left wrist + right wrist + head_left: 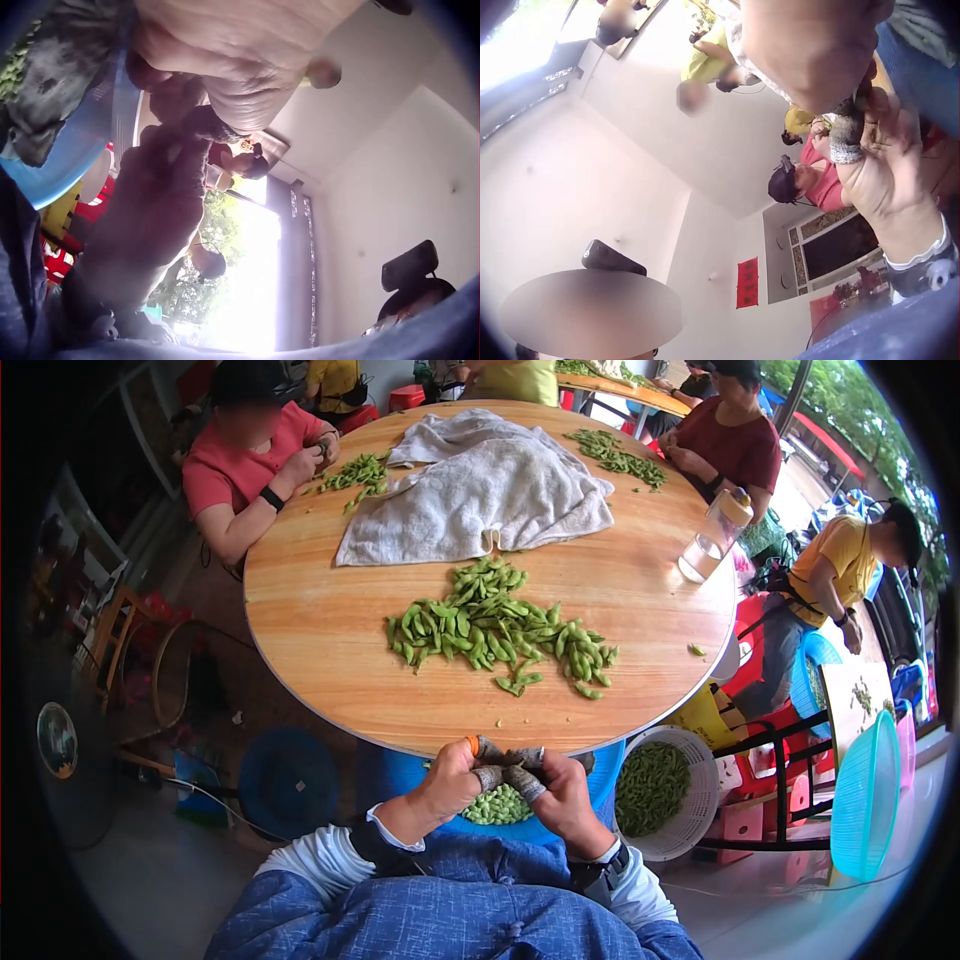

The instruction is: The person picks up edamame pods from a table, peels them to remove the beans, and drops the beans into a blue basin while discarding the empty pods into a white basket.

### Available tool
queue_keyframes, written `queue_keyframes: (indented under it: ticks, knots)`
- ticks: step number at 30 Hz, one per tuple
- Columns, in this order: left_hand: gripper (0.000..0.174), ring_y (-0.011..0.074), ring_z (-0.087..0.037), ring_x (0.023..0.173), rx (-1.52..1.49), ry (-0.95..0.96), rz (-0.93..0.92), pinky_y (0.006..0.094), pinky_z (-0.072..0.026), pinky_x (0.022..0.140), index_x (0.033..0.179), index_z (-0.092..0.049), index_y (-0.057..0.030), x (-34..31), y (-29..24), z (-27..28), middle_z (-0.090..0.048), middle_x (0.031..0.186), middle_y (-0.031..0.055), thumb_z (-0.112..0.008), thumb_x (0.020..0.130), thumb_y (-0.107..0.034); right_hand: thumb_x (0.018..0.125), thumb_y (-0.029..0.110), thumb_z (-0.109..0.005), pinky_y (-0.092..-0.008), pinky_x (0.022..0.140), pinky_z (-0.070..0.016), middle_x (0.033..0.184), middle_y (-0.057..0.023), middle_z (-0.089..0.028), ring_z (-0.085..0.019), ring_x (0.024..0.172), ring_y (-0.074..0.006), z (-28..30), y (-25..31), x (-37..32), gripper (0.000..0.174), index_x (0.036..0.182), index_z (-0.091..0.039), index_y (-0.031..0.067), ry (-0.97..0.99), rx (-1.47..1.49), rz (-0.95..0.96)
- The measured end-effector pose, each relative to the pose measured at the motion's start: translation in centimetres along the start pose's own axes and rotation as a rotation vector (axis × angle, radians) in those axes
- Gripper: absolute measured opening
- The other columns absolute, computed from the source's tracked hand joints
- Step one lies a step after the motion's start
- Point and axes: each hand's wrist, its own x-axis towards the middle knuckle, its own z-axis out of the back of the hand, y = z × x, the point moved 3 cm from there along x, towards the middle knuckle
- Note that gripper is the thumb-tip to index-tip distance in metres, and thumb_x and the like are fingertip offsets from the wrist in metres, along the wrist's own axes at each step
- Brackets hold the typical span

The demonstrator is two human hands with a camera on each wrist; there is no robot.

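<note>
Above the blue basin [605, 772] at the table's near edge, the left hand [435, 790] and right hand [568, 805] meet at their fingertips. Dark, worn coverings wrap several fingers, and the left hand also has an orange band. Shelled green beans [497, 806] lie in the basin below. The left wrist view has the left hand [240, 52] close up, with the right hand [150, 210] against it. In the right wrist view, the right hand [810, 49] touches the left hand's [889, 169] covered fingers. Whatever may be between the fingertips is hidden.
Green pods [480, 625] are heaped on the round wooden table [330, 650], before a grey cloth [490, 495]. A bottle [712, 540] stands at the right. A white basket [690, 830] of pods is beside the basin. People sit around the table.
</note>
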Motion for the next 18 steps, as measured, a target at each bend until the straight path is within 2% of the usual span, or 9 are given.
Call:
queue_keyframes:
  ticks: [1, 4, 6, 10, 12, 15, 18]
  knots:
    - [0.027, 0.0096, -0.051, 0.083, -0.014, -0.022, 0.013, 0.0229, -0.041, 0.075, 0.097, -0.052, 0.0033, 0.0, 0.3, 0.0, -0.056, 0.092, 0.0041, -0.047, 0.071, 0.004, 0.078, -0.002, -0.052, -0.0228, 0.072, -0.0421, 0.088, -0.0046, -0.059, -0.052, 0.08, -0.0095, 0.1, -0.1, 0.0, 0.02, 0.097, -0.053, -0.0051, 0.001, 0.034, -0.012]
    - [0.027, 0.0105, -0.05, 0.085, 0.19, -0.043, -0.006, 0.0238, -0.0395, 0.078, 0.096, -0.052, 0.0016, 0.0, 1.1, 0.1, -0.055, 0.09, 0.0033, -0.046, 0.07, 0.004, 0.078, -0.001, -0.052, -0.0228, 0.072, -0.0419, 0.087, -0.0043, -0.059, -0.052, 0.08, -0.0096, 0.5, -0.8, -0.3, 0.019, 0.096, -0.053, -0.0049, -0.001, 0.114, -0.056]
    - [0.025, 0.0102, -0.05, 0.082, 0.089, -0.051, 0.004, 0.023, -0.0398, 0.075, 0.094, -0.051, 0.0006, 0.0, 1.1, -0.4, -0.055, 0.087, 0.0024, -0.044, 0.07, 0.003, 0.078, 0.0, -0.053, -0.0227, 0.072, -0.042, 0.086, -0.0041, -0.059, -0.052, 0.08, -0.0096, 0.7, -1.2, -0.6, 0.018, 0.095, -0.053, -0.0047, -0.01, 0.137, -0.092]
    - [0.023, 0.0091, -0.048, 0.077, -0.016, -0.008, 0.027, 0.0207, -0.039, 0.071, 0.092, -0.05, -0.0009, 0.0, 1.7, -0.6, -0.052, 0.085, 0.0009, -0.043, 0.071, 0.001, 0.079, 0.003, -0.055, -0.0225, 0.069, -0.0424, 0.083, -0.0042, -0.059, -0.052, 0.077, -0.0091, 1.0, -1.0, -1.1, 0.018, 0.094, -0.054, -0.0049, 0.018, -0.122, 0.01]
    - [0.022, 0.0088, -0.048, 0.076, 0.014, 0.021, 0.13, 0.0198, -0.0387, 0.069, 0.092, -0.05, -0.0012, -0.3, 1.6, -0.5, -0.052, 0.085, 0.0003, -0.044, 0.07, 0.001, 0.079, 0.005, -0.056, -0.0224, 0.068, -0.0426, 0.083, -0.0044, -0.059, -0.052, 0.076, -0.0088, 1.7, -0.4, -1.2, 0.019, 0.095, -0.054, -0.0051, 0.066, -0.313, 0.038]
    - [0.023, 0.0087, -0.048, 0.075, 0.002, 0.062, 0.17, 0.0193, -0.0389, 0.067, 0.091, -0.05, -0.0011, -0.4, 1.2, -0.9, -0.052, 0.084, 0.0002, -0.044, 0.069, 0.002, 0.079, 0.004, -0.055, -0.0228, 0.067, -0.0431, 0.082, -0.0044, -0.059, -0.052, 0.075, -0.0092, 1.6, 0.0, -1.2, 0.02, 0.097, -0.054, -0.0053, 0.081, 0.042, -0.086]
    - [0.023, 0.009, -0.05, 0.072, -0.029, 0.036, 0.116, 0.0203, -0.0405, 0.064, 0.09, -0.051, -0.0011, -0.2, 1.8, -1.1, -0.053, 0.08, 0.0004, -0.045, 0.068, 0.004, 0.079, 0.004, -0.054, -0.0234, 0.068, -0.0436, 0.083, -0.0041, -0.059, -0.053, 0.076, -0.0099, 1.8, -1.0, -1.6, 0.021, 0.098, -0.053, -0.005, 0.07, -0.06, -0.019]
